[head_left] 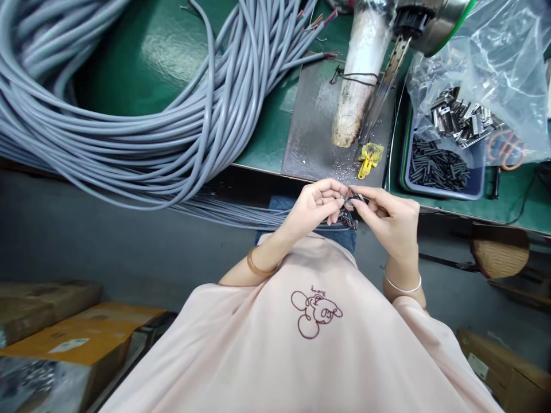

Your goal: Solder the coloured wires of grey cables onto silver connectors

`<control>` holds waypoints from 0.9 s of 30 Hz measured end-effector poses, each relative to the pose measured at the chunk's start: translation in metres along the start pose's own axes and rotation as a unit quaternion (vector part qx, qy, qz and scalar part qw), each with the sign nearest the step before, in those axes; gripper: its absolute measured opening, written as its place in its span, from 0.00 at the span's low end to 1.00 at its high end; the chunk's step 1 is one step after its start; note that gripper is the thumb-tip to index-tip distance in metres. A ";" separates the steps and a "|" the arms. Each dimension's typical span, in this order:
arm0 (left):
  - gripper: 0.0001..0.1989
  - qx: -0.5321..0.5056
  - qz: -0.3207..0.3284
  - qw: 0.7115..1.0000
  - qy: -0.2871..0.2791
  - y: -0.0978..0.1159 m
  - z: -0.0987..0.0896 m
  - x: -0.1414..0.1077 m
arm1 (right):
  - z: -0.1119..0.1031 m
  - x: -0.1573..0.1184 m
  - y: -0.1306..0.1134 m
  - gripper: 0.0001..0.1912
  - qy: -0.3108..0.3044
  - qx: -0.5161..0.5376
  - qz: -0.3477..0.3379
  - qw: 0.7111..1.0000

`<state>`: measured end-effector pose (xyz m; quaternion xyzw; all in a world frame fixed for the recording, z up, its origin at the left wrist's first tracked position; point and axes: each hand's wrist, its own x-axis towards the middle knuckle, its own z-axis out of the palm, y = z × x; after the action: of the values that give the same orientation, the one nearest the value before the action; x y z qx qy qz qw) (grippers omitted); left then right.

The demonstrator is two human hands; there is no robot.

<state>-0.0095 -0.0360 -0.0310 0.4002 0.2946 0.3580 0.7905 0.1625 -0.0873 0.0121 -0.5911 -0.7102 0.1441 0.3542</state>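
At the table's front edge my left hand (316, 203) pinches thin coloured wires (348, 197) between thumb and fingers. Close on its right, my right hand (387, 218) is closed on a small metal connector (356, 196), whose far part is hidden by the fingers. The two hands nearly touch. Just below them, over my lap, hang grey cables with more connectors (349, 220) on their ends. A yellow clip-like piece (368, 160) lies on a dark board (316, 120) beyond my hands.
Large grey cable bundles (206, 126) cover the table's left. A white wrapped cylinder (355, 74) and a metal tool (387, 80) reach over the board. At right stands a blue bin (447, 189) with black tubes and connectors under plastic. Cardboard boxes (86, 332) are at lower left.
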 end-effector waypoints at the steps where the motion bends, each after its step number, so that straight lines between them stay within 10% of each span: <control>1: 0.10 -0.002 0.002 1.000 0.002 0.000 0.000 0.000 | 0.000 0.000 0.000 0.10 0.007 -0.001 -0.002 1.000; 27: 0.09 0.071 0.031 0.997 0.021 0.002 0.005 -0.001 | 0.007 0.000 0.000 0.04 0.034 0.092 0.117 0.988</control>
<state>-0.0072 -0.0373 -0.0266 0.4564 0.3235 0.3689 0.7423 0.1578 -0.0859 0.0076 -0.6397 -0.6076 0.2292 0.4112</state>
